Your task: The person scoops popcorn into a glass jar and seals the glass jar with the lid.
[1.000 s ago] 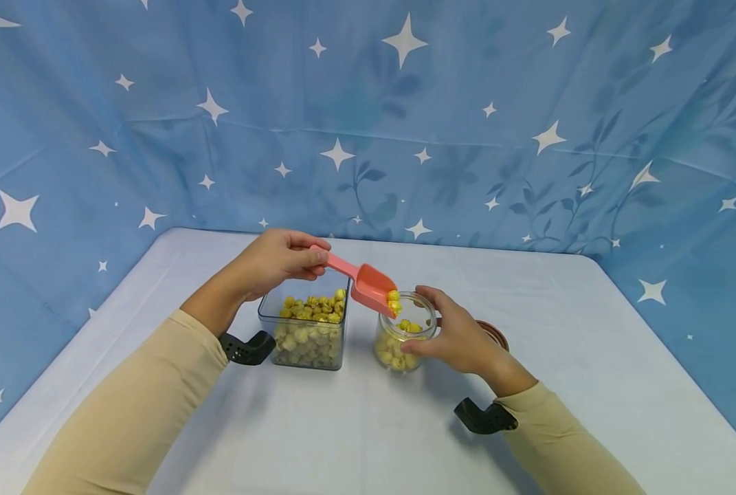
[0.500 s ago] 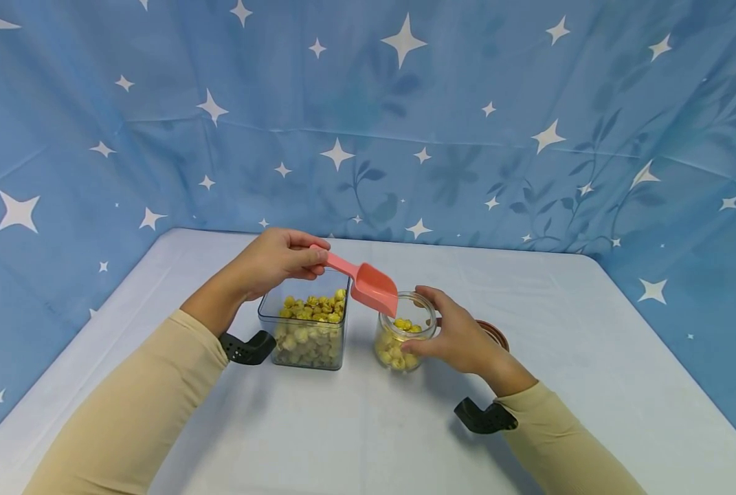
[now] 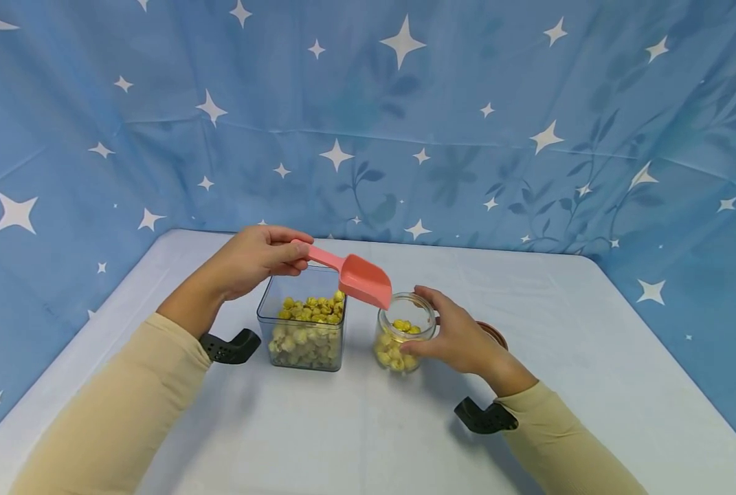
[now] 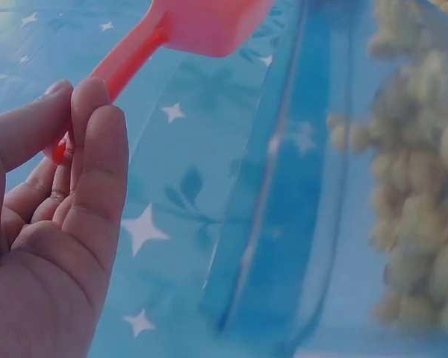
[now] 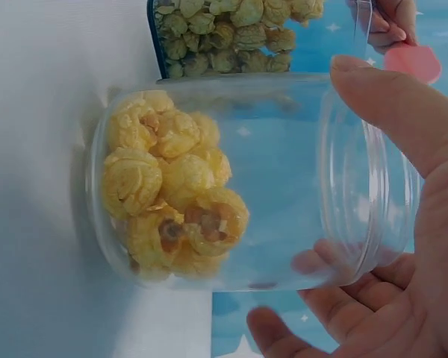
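My left hand pinches the handle end of a pink scoop between thumb and fingers. Its bowl shows no popcorn and tilts down toward the jar, its lip just over the left side of the rim. With thumb and fingers around its upper part, my right hand holds a clear glass jar upright on the table. Round yellow popcorn fills the jar's lower part. Below my left hand stands a clear square box, about half filled with popcorn.
A round brown-rimmed lid lies behind my right hand, partly hidden by it. The white-covered table reaches back to a blue star-patterned curtain. Black bands sit on both wrists.
Popcorn at the scoop's lip a second ago has left it, and the scoop's bowl is now bare. My left hand has since drawn the scoop slightly left and up; my right hand stays put.
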The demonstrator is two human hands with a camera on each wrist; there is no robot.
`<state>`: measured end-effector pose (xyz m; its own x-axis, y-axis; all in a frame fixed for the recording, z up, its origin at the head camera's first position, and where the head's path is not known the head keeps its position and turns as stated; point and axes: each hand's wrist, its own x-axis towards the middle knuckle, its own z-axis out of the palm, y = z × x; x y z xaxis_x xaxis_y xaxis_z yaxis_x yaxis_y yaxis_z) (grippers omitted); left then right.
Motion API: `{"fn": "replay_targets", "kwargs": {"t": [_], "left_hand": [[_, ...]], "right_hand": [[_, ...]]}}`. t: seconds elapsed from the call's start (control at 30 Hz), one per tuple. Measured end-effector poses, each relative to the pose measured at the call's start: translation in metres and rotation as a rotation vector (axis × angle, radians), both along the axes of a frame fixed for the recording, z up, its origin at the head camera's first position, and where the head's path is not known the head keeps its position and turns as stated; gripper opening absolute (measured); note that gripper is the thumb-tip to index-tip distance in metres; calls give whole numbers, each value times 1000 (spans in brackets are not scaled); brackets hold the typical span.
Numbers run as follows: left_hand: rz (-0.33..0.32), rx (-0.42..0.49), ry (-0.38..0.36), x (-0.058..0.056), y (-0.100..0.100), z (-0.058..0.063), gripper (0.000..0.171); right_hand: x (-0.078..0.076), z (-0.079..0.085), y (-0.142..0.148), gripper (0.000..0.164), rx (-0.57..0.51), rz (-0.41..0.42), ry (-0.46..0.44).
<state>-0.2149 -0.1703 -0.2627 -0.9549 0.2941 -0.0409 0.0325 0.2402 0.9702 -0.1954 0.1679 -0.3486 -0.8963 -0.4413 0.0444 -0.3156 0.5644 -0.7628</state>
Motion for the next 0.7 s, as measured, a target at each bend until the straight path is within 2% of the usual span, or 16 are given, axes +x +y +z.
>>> {"fn": "replay_targets", "kwargs": {"t": [0.23,0.33,0.5,0.57,0.7], "left_hand": [[9,-21,36,12,-30,9,43],[17,-37,59,17,-44,12,44],[32,-59,73,24,-67,16,45],[41,-69,70,27,-76,18,46],[63,-102,64,29,-90,21,48]], "right_hand": [[-1,8,-3,102,60,23,105],[0,16,-8,104,67,18,114],[-2,30,-20,108,24,20,67],[-4,35,-27,108,25,38,69],[-11,42,-43,108,77,104,144]]}}
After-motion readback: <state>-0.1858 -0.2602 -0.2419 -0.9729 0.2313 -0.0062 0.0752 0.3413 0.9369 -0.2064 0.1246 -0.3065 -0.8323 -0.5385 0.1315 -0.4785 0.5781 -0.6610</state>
